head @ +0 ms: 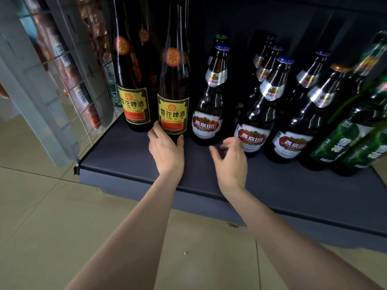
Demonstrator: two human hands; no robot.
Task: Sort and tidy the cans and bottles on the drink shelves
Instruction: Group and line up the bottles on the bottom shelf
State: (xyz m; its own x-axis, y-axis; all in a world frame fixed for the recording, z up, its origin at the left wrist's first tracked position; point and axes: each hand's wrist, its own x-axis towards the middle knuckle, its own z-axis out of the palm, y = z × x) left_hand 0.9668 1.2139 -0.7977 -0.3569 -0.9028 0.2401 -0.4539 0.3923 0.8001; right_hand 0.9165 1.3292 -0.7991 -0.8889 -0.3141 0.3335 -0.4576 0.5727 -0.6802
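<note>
- Nearest to us, our two bare forearms reach up from 6 o'clock over the tiled floor [41, 206] toward the dark shelf [129, 160]
- Our left hand [166, 151] sits at the foot of the front yellow-label bottle [173, 97]; thumb at the bottle's right, fingers curled round its left, gripping the base; the bottle stands upright on the shelf, toward 11 o'clock of the hand
- Our right hand [230, 162] hovers just short of the bottles, fingers loosely spread and bent, holding nothing; its fingertips are blurred, close to the middle U8 bottle [257, 114] at 1 o'clock, and we cannot tell whether they touch it
- Between the two hands, at 12 o'clock, stands the left U8 bottle [209, 109], blue cap, just beside the gripped bottle
- Further toward 3 o'clock, a third U8 bottle [301, 130]; then green bottles [354, 139] at the frame edge
- Behind, at 11 o'clock, a second yellow-label bottle [132, 84]; more brown bottles stand in the back rows
- Far left, a wire grid panel [69, 80]
</note>
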